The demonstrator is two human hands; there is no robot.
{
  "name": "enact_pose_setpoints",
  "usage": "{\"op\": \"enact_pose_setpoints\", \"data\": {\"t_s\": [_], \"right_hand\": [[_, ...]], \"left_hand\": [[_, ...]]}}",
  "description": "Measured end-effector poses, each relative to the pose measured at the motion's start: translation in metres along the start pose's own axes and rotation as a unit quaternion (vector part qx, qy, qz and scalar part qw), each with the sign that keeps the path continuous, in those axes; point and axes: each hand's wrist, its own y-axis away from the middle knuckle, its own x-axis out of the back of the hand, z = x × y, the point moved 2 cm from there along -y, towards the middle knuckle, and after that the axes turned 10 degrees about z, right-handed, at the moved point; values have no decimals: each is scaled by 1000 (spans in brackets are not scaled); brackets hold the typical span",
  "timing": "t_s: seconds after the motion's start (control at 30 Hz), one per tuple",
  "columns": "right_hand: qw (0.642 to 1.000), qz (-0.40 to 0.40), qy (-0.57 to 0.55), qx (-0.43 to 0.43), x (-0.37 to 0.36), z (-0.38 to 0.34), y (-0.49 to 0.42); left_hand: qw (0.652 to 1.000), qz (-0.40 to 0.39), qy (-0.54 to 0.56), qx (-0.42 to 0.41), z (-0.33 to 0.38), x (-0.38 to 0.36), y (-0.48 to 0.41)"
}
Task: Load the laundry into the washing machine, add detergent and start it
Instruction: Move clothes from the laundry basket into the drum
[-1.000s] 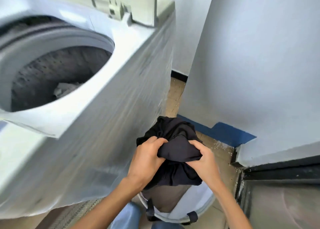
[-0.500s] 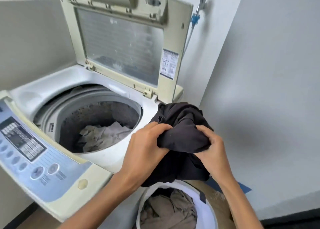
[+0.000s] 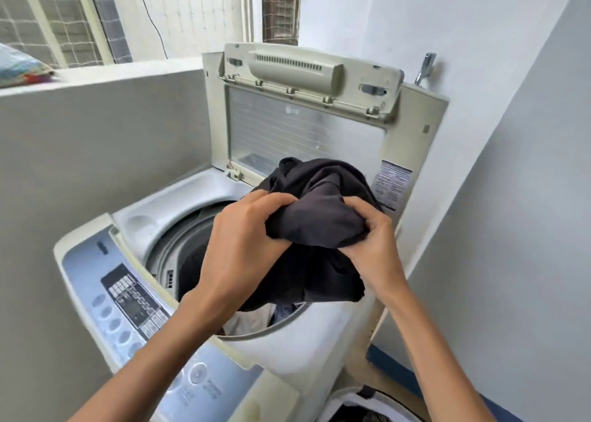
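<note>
A bunched dark garment (image 3: 319, 217) hangs over the open drum of a top-loading washing machine (image 3: 179, 197). My left hand (image 3: 243, 245) grips its left side and my right hand (image 3: 374, 245) grips its right side, both with curled fingers. The machine's lid (image 3: 303, 127) stands upright at the back. Inside the drum, under the garment, some light and blue laundry (image 3: 256, 319) shows. The control panel (image 3: 134, 297) with buttons runs along the machine's near edge. No detergent is visible.
A white laundry basket (image 3: 351, 402) with dark clothes stands on the floor at the bottom right, beside the machine. A grey wall rises on the right and a low grey wall on the left. A tap (image 3: 427, 66) sticks out behind the lid.
Both hands have lifted the dark garment from above the basket up and left to over the drum opening. The view has risen from the machine's side to its top.
</note>
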Motion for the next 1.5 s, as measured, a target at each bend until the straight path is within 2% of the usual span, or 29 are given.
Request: {"op": "enact_pose_setpoints", "data": {"t_s": [0.23, 0.47, 0.53, 0.63, 0.7, 0.8, 1.07, 1.33, 1.5], "right_hand": [[996, -13, 50, -74, -77, 60, -17], [980, -16, 132, -149, -106, 113, -15], [972, -29, 165, -167, -106, 127, -16], [942, -84, 249, -207, -105, 153, -17], [929, -88, 280, -224, -101, 165, -14], [928, -80, 283, -231, -96, 169, -11], [944, -44, 236, -228, -62, 142, -1], [957, 35, 183, -224, 19, 96, 40], [949, 60, 208, -228, 81, 81, 84]], "left_hand": [[998, -31, -16, 57, -93, 2, -5], [986, -124, -16, 109, -167, -43, 6], [975, -180, -40, 121, -184, -61, 9], [929, -322, -105, 151, -205, -84, 14], [917, -350, -114, 151, -208, -93, 14], [934, -321, -104, 119, -198, -98, 12], [948, -302, -86, 55, -150, -108, 18], [957, -288, -6, -41, -57, -129, 47], [951, -293, 17, -100, -1, -145, 82]]}}
